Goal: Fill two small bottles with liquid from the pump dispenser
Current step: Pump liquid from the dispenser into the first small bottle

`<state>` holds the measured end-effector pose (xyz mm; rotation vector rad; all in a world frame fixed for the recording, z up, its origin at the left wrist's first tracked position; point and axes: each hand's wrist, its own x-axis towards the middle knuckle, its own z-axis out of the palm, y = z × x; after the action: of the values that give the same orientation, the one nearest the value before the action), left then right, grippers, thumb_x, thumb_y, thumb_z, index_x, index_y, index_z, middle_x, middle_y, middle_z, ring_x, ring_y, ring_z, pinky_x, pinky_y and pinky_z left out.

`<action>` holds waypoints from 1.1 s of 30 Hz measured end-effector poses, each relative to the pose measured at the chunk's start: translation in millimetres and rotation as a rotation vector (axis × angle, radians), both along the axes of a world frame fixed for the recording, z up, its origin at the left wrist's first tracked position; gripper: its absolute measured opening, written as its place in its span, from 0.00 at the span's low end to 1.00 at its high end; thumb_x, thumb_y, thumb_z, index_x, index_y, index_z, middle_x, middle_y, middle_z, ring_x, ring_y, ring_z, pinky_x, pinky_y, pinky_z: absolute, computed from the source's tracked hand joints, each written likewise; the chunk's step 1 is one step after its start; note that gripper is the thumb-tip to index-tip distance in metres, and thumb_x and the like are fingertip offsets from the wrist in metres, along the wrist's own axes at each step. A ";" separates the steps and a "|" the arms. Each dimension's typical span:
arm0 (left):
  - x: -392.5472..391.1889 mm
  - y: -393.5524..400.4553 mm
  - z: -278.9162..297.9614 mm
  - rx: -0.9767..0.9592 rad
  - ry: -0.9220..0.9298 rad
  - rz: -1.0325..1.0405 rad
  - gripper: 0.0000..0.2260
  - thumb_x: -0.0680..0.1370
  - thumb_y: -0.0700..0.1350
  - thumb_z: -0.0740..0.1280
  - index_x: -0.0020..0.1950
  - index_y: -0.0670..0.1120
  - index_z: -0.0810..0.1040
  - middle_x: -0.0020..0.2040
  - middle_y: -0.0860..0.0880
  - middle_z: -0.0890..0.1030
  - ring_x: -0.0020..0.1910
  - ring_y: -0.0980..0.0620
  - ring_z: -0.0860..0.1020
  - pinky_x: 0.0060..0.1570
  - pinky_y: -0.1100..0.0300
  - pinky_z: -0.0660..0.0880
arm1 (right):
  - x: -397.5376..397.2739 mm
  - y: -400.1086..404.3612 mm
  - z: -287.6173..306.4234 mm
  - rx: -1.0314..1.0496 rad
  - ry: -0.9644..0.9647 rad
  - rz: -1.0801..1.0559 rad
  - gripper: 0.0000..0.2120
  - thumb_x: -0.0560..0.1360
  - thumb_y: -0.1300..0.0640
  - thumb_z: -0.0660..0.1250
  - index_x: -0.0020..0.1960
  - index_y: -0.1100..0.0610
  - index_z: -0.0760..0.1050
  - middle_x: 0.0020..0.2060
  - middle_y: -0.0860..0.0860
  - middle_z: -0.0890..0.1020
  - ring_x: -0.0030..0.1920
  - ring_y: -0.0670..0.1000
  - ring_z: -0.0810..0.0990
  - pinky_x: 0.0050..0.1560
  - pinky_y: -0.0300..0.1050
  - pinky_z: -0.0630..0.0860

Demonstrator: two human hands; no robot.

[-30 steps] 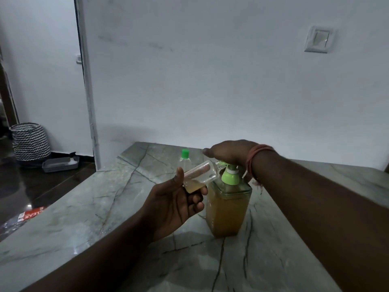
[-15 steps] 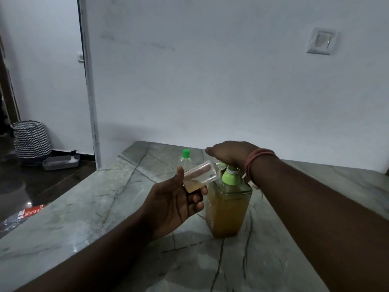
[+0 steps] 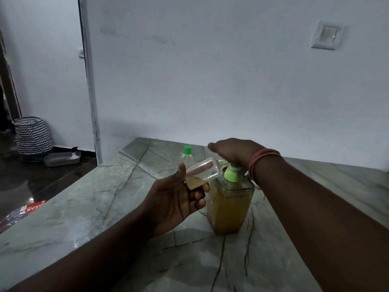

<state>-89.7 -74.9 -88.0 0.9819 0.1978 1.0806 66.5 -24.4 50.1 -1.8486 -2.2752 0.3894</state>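
Observation:
A square pump dispenser [image 3: 228,209] full of amber liquid stands on the marble table [image 3: 84,211], its green pump collar under my right hand [image 3: 233,151]. That hand presses flat on the pump head, which it hides. My left hand [image 3: 179,199] grips a small clear bottle [image 3: 202,172], tilted with its mouth toward the spout; a little amber liquid sits in its lower end. A second small bottle [image 3: 187,155] with a green cap stands upright behind, near the wall.
The table's left edge drops to a dark floor with a striped basket [image 3: 32,134], a grey tray [image 3: 62,159] and a red-and-white packet [image 3: 31,208]. A white wall with a switch plate [image 3: 326,37] stands right behind the table.
My right hand has pressed slightly lower on the pump. The left hand keeps the tilted bottle at the spout, barely moved.

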 end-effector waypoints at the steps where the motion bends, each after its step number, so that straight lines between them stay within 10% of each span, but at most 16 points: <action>1: 0.2 -0.8 0.7 -0.004 -0.004 0.002 0.30 0.75 0.57 0.74 0.72 0.44 0.74 0.48 0.40 0.80 0.40 0.51 0.78 0.45 0.57 0.79 | -1.0 0.5 2.0 -0.016 -0.024 0.001 0.22 0.82 0.46 0.51 0.69 0.57 0.69 0.69 0.57 0.70 0.63 0.57 0.71 0.50 0.45 0.63; 25: 0.7 1.6 -0.4 0.009 -0.010 -0.015 0.30 0.75 0.58 0.73 0.72 0.44 0.74 0.48 0.41 0.80 0.41 0.51 0.78 0.46 0.57 0.79 | 3.0 10.9 -5.6 -0.041 0.101 -0.063 0.30 0.80 0.38 0.46 0.73 0.55 0.64 0.56 0.57 0.78 0.51 0.56 0.77 0.49 0.45 0.68; 33: 0.4 -1.0 2.0 0.033 -0.002 -0.032 0.29 0.76 0.58 0.72 0.72 0.44 0.74 0.49 0.41 0.80 0.42 0.51 0.78 0.47 0.57 0.79 | 2.0 9.0 0.0 -0.056 0.032 -0.027 0.30 0.80 0.37 0.47 0.73 0.54 0.63 0.71 0.57 0.67 0.66 0.59 0.69 0.61 0.50 0.67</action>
<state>-89.3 -75.8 -86.0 1.0102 0.1627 1.0579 68.6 -15.5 50.1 -1.8837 -2.2381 0.4793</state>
